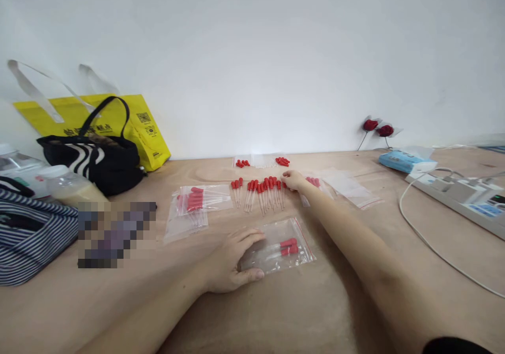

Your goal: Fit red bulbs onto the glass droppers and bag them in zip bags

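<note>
My left hand (232,262) rests on the near end of a clear zip bag (262,238), its thumb and fingers spread apart at the bag's two sides. Inside that bag lie droppers (289,246) with red bulbs and clear stems. Farther off, my right hand (294,180) is closed in a pinch at the right end of a row of red-bulbed droppers (266,185). Its fingertips are at a red bulb there, partly hidden by the hand. Left of the row, filled bags of droppers (195,199) overlap each other.
Another bag with red bulbs (313,181) and flat clear bags (349,188) lie right of the row. More red bulbs (282,161) lie near the wall. A power strip (453,199), tissue pack (406,160), black bag (92,162), yellow bag (148,128) and bottle (74,185) stand around.
</note>
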`<action>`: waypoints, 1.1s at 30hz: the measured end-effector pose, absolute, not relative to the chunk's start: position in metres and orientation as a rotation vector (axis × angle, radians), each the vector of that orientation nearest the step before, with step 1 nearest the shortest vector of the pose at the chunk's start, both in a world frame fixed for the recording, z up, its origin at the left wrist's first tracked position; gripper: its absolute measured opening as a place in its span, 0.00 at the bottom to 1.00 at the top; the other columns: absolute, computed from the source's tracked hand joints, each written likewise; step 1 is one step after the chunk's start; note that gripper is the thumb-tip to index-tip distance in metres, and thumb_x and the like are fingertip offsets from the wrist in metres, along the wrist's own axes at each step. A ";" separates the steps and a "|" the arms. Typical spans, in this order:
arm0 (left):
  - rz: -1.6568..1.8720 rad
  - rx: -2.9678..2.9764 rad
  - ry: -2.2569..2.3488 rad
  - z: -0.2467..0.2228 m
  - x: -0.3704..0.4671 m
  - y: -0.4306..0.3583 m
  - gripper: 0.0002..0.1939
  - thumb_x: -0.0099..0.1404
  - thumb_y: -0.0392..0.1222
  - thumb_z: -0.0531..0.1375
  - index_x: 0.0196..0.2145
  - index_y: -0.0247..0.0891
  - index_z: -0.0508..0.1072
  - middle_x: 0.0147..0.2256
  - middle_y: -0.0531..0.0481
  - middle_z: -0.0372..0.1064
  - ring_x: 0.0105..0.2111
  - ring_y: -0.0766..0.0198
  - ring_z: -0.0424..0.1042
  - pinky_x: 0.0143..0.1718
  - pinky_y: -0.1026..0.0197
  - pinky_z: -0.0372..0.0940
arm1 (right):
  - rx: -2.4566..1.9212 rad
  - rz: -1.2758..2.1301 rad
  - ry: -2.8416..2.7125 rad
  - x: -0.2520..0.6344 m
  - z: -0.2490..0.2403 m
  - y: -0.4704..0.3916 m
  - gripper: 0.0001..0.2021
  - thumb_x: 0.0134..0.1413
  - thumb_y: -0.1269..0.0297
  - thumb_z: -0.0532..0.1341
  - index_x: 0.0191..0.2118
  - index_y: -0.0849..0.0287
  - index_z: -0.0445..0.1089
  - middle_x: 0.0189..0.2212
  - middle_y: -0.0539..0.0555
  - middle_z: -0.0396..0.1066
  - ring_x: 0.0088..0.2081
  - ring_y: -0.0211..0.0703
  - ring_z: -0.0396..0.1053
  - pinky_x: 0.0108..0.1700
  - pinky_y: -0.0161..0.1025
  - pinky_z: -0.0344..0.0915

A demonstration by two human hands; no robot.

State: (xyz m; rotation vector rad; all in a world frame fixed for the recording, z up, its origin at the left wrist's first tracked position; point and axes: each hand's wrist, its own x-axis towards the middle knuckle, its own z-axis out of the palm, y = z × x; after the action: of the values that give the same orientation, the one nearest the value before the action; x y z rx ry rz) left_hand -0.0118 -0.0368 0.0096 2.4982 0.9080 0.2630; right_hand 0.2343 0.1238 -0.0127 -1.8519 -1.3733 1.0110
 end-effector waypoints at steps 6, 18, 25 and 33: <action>0.280 2.493 0.878 0.002 -0.015 -0.034 0.30 0.56 0.55 0.56 0.54 0.43 0.56 0.56 0.46 0.52 0.55 0.52 0.52 0.54 0.47 0.51 | -1.881 0.923 -1.414 0.233 -0.017 0.121 0.14 0.56 0.62 0.54 0.47 0.61 0.61 0.45 0.56 0.63 0.42 0.42 0.65 0.42 0.45 0.64; 0.214 2.515 0.894 0.001 -0.017 -0.033 0.30 0.58 0.55 0.54 0.56 0.43 0.52 0.57 0.46 0.51 0.56 0.52 0.50 0.54 0.47 0.50 | -1.528 0.458 -1.393 0.287 0.003 0.045 0.06 0.47 0.67 0.57 0.31 0.61 0.69 0.31 0.53 0.68 0.32 0.37 0.68 0.39 0.36 0.62; 0.249 2.540 0.907 -0.002 -0.017 -0.030 0.31 0.57 0.55 0.54 0.56 0.44 0.52 0.56 0.46 0.52 0.56 0.50 0.50 0.54 0.46 0.50 | -1.267 0.611 -1.040 0.294 -0.019 -0.019 0.14 0.40 0.54 0.60 0.30 0.60 0.65 0.20 0.48 0.65 0.23 0.36 0.64 0.31 0.37 0.63; 0.248 2.528 0.930 -0.006 -0.019 -0.029 0.32 0.58 0.55 0.54 0.57 0.44 0.50 0.57 0.46 0.50 0.56 0.49 0.50 0.54 0.46 0.50 | -1.226 0.782 -0.943 0.260 -0.026 -0.028 0.17 0.36 0.51 0.62 0.28 0.60 0.63 0.20 0.48 0.66 0.24 0.36 0.65 0.32 0.37 0.63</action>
State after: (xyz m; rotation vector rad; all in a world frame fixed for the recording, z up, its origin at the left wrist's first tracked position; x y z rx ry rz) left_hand -0.0187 -0.0291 -0.0059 2.5279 0.9303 0.2477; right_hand 0.2605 -0.0278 -0.0265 -1.2261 -0.9431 0.7821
